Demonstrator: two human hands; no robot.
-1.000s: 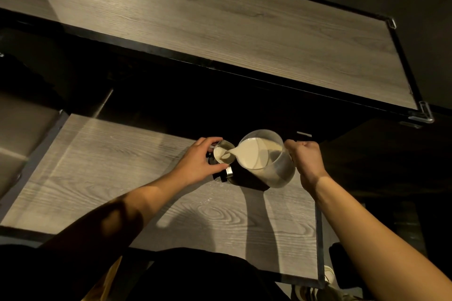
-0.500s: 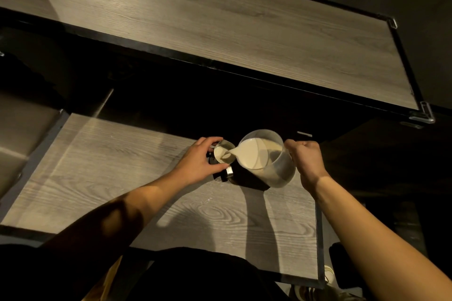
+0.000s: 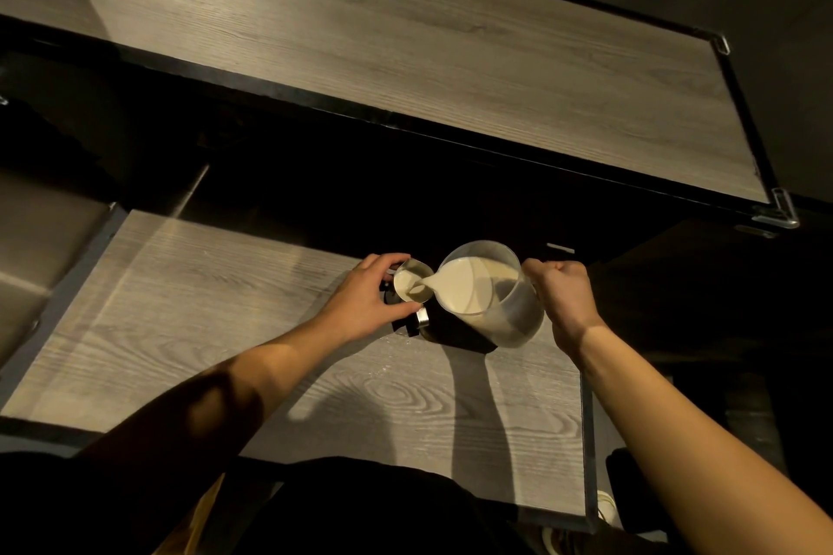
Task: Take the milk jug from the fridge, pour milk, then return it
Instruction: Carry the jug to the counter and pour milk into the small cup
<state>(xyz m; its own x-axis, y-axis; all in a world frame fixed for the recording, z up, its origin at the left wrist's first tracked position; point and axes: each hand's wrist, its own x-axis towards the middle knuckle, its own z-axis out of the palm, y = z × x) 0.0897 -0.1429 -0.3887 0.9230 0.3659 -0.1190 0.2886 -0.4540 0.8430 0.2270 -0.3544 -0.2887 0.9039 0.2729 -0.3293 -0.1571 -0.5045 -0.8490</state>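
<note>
A wood-grain bench (image 3: 203, 329) lay beneath the person's two bare arms. Above its far edge, toward the right corner, a clear jug (image 3: 509, 320) was tilted to the left, about half full of milk (image 3: 469, 288). The right hand (image 3: 563, 297) was fisted around the handle on the jug's right side. The left hand (image 3: 360, 302) curled around a small cup (image 3: 412, 284) just left of the jug. The spout sat over the cup's rim, with milk running in.
</note>
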